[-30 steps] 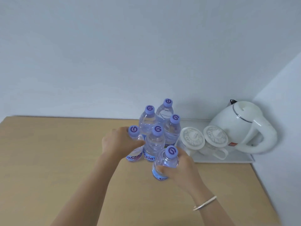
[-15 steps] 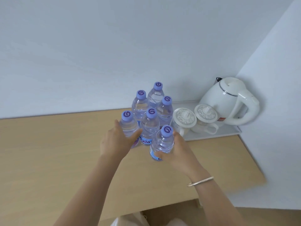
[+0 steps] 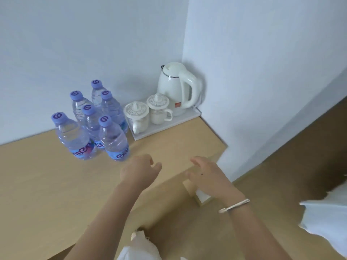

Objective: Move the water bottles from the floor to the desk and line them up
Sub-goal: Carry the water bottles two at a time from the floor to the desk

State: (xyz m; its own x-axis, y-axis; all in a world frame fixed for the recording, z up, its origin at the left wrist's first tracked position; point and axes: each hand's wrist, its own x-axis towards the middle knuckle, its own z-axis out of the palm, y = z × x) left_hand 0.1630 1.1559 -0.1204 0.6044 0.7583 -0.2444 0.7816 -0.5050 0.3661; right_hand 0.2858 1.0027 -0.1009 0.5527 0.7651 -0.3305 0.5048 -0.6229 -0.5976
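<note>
On the smooth wooden desk [image 3: 47, 184], six ribbed clear plastic bottles [image 3: 112, 141] cluster upright; both hands [image 3: 138, 170] hover loosely spread, empty.

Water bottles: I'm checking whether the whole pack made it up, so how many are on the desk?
6 clear plastic purple-capped water bottles, clustered in two rows on the wooden desk. More may remain unseen on the floor.

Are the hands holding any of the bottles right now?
No. The left hand and right hand hold nothing; the six clear purple-capped plastic water bottles stand alone on the wooden desk.
</note>
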